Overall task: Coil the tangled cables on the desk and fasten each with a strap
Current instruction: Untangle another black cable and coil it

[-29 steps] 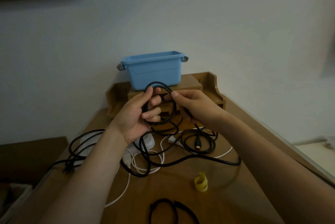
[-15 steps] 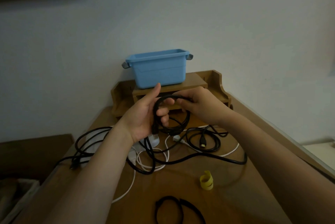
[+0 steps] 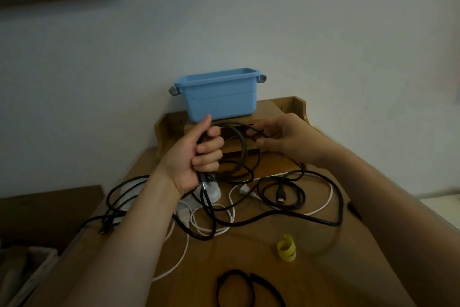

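Observation:
My left hand (image 3: pixel 196 157) grips several loops of a black cable (image 3: pixel 245 155), held up above the desk (image 3: pixel 244 252). My right hand (image 3: pixel 281 140) pinches the top of the same loop at its right side. The cable's loose length (image 3: pixel 286 217) trails down across the desk to an HDMI-type plug (image 3: pixel 281 194). A white cable (image 3: pixel 199 222) and another black cable (image 3: pixel 119 197) lie tangled under my left forearm. A yellow strap (image 3: pixel 286 247) lies curled on the desk at the front right. A black strap (image 3: pixel 239 286) lies at the front edge.
A blue plastic bin (image 3: pixel 219 97) stands on a wooden desk organizer (image 3: pixel 293 107) against the wall behind my hands. A white adapter (image 3: pixel 211 192) sits below my left hand. A basket (image 3: pixel 25 269) is on the floor at the left.
My right hand has drawn the cable out to the right, widening the loop. My left hand has closed tighter round the gathered coils. The view has shifted a little.

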Demonstrator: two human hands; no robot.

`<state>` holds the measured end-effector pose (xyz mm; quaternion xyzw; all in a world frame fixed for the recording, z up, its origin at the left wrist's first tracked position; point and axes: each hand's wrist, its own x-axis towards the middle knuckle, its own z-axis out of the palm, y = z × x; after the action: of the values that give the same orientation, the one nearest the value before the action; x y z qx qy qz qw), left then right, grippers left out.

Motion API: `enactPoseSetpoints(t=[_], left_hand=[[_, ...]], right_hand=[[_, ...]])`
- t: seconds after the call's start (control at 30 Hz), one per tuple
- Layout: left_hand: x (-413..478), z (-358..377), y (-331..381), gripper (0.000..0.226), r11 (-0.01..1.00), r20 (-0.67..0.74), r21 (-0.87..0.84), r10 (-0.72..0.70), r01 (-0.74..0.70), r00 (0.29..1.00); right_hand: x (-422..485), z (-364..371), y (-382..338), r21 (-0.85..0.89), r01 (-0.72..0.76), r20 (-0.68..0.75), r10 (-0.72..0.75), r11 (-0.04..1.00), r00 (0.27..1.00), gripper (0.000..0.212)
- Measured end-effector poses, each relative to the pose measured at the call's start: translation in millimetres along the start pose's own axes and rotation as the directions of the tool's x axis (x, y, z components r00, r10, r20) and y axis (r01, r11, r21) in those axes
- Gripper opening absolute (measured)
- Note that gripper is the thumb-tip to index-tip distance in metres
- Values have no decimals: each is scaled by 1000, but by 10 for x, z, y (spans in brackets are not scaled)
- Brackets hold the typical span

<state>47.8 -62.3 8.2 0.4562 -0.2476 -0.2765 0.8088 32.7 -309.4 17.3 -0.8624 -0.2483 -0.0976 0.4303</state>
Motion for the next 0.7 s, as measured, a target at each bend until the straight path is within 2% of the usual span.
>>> enactPoseSetpoints(t=[0.13,0.23,0.3,0.43,0.5,0.6,0.7], left_hand=[[-40,-146,129,39,951,-212,-163,227,-263,951],[-60,-260,177,42,864,-402,-305,263,-400,877],[-64,-311,182,43,815,-500,-335,272,-473,822],[-58,-333,182,38,759,-579,-342,295,-555,760],[-51,-328,189,35,760,-590,-314,313,-569,744],[-56,-286,200,30,814,-574,-183,367,-551,732],[-31,-181,229,27,864,-527,44,446,-501,724]], right_hand=[[-5,-105,261,-167,-91,-63,81,982,995,10],[-7,-156,421,-242,-128,-120,101,962,988,6],[-6,-165,467,-246,-143,-134,113,959,985,4],[-19,-160,521,-186,-174,-162,145,967,976,10],[-30,-149,511,-174,-163,-198,127,971,972,10],[-27,-137,444,-226,-91,-277,26,970,961,8],[3,-132,234,-354,15,-224,-101,935,969,8]])
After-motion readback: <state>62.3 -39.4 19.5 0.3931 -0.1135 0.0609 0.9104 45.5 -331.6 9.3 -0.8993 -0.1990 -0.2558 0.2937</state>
